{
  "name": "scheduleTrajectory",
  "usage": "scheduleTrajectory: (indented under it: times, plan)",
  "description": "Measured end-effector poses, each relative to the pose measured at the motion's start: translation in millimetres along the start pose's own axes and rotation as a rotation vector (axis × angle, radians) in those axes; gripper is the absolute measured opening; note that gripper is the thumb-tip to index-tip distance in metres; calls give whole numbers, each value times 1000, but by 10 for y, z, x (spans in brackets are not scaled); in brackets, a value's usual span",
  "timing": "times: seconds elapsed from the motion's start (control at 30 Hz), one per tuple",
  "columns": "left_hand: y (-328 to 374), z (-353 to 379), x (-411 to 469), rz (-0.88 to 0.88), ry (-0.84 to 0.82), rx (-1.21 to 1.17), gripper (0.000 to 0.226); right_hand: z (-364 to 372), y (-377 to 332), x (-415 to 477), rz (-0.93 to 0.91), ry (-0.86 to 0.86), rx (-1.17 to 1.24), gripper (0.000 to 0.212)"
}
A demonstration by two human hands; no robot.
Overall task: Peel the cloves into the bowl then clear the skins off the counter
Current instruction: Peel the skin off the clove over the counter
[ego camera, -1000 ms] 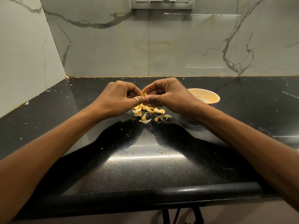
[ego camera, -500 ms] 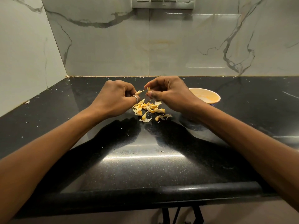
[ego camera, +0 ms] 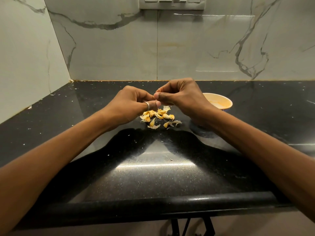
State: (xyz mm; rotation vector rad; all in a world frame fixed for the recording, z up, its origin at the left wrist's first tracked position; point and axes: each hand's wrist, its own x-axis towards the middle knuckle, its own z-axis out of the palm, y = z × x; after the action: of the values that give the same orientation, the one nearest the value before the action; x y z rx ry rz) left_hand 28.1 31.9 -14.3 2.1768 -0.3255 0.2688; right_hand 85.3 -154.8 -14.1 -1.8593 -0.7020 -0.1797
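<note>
My left hand (ego camera: 133, 103), with a ring on the thumb, and my right hand (ego camera: 180, 95) meet fingertip to fingertip above the black counter (ego camera: 153, 176). Both have curled fingers and pinch a small garlic clove (ego camera: 158, 90) between them. The fingers hide nearly all of it; only a pale sliver shows at the right index fingertip. Just below the hands lies a heap of yellowish garlic skins (ego camera: 159, 116) on the counter. The pale bowl (ego camera: 221, 103) stands right of my right hand, partly hidden by the wrist.
Marble wall tiles close off the counter at the back and on the left, with a switch plate (ego camera: 171, 3) high on the back wall. Tiny white flecks are scattered over the counter. Its rounded front edge (ego camera: 153, 201) runs across the bottom.
Half a second ago the hands were pulled apart, each with a bit of skin or clove at its fingertips. Now they have come together again, slightly higher above the heap.
</note>
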Motion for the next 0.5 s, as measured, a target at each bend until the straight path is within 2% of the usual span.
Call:
scheduleTrajectory:
  times: [0.17,0.5]
  plan:
    - [29,34,-21,-60,62,-122,13,23,10,2,3,-60,28,16]
    - [-53,0,21,-52,113,-18,8,48,-3,-9,-50,-42,-20,11]
